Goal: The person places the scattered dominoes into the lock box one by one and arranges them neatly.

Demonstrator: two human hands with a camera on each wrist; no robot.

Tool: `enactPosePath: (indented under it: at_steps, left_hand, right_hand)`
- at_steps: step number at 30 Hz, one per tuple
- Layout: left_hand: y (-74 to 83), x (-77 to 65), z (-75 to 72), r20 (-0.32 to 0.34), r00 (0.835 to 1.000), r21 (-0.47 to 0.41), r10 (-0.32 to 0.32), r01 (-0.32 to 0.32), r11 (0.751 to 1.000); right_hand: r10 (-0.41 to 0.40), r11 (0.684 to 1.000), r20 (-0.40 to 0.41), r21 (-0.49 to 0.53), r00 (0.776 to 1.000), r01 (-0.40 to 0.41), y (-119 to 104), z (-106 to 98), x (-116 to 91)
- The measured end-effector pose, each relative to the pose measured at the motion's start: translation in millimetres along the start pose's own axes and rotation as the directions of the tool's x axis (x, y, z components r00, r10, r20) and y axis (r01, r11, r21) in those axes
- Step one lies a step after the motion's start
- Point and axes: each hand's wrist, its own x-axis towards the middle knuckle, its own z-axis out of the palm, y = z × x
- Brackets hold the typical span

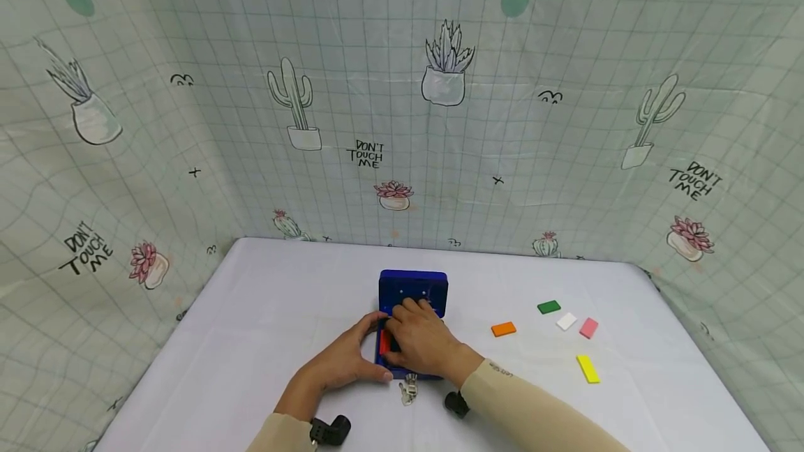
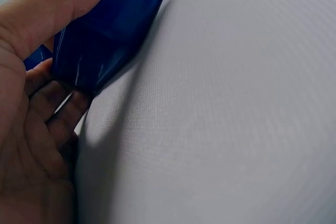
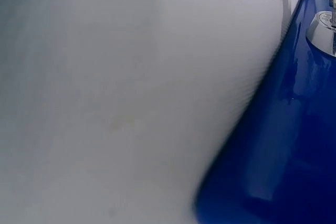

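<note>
Open blue box (image 1: 412, 283) at the view's six o'clock. The left hand (image 1: 342, 361) grips its nine-o'clock side, probably steadying it; the right hand (image 1: 423, 337) reaches inside, grasp too hidden to tell. Coloured blocks (image 1: 503, 329) lie toward the box's three o'clock.

My left hand (image 1: 347, 358) grips the left side of the blue box (image 1: 392, 284) while my right hand (image 1: 422, 340) reaches over it, fingers bent.

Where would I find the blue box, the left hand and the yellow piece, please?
Blue box (image 1: 412, 285): head view, raised lid.
Left hand (image 1: 343, 359): head view, back of hand.
Yellow piece (image 1: 588, 369): head view, top face.
</note>
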Motion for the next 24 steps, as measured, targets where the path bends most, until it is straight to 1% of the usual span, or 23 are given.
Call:
enactPosePath:
  at_steps: [5, 12, 19, 24]
  left_hand:
    - [0.5, -0.7, 0.3, -0.006, 1.000, 0.000, 0.003, -0.003, 1.000]
    - [-0.1, -0.9, 2.0, 0.005, 1.000, 0.001, 0.002, -0.002, 1.000]
    - [1.2, -1.6, 2.6, -0.006, 1.000, 0.019, 0.003, -0.002, 1.000]
    - [2.4, -1.8, 2.4, -0.016, 1.000, 0.019, -0.002, 0.002, 1.000]
  right_hand:
    - [0.009, 1.000, -0.022, -0.008, 1.000, -0.009, -1, 0, -1]
    - [0.007, 1.000, -0.015, -0.017, 1.000, -0.007, -2, 1, -4]
    - [0.026, 1.000, -0.077, -0.001, 0.997, -0.026, 1, 1, -8]
    - [0.027, 0.998, -0.099, -0.045, 0.995, -0.031, 6, -4, -13]
